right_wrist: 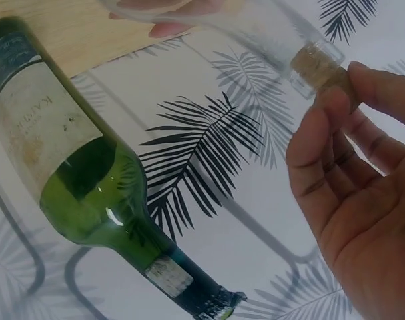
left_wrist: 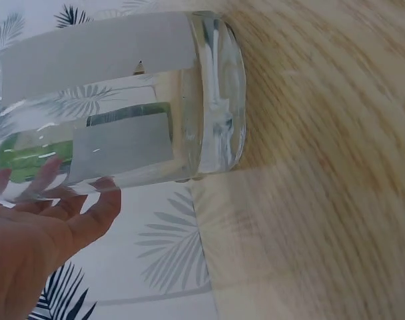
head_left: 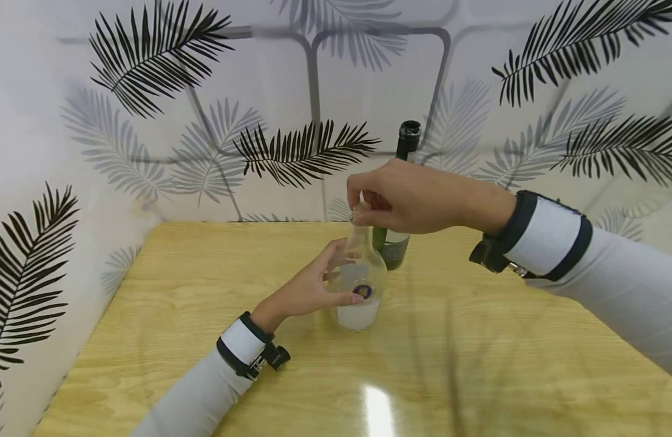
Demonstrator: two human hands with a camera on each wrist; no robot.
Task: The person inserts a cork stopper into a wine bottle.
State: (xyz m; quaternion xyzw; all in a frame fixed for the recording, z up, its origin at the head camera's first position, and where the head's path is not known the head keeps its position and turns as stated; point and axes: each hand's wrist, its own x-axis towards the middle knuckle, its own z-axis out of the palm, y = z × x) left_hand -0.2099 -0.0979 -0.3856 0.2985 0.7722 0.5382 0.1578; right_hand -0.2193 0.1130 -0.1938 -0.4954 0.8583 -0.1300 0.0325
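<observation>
A clear glass bottle (head_left: 375,270) with a small dark round emblem and a white label stands upright on the wooden table. My left hand (head_left: 308,286) grips its body, thumb across the front and fingers round the far side. At the bottle's mouth, my right hand (head_left: 403,195) pinches a cork (right_wrist: 314,65) between thumb and fingers. In the right wrist view part of the cork sits inside the glass neck, while its outer end is between the fingertips. The left wrist view shows the bottle's thick glass base (left_wrist: 222,100) and the left fingers along its side.
Just behind the clear bottle, to its right, stands a green wine bottle (right_wrist: 89,173) with a pale label and an uncorked dark neck. The wooden table (head_left: 204,267) meets a wall covering (head_left: 270,91) with leaf prints at its back and left edges.
</observation>
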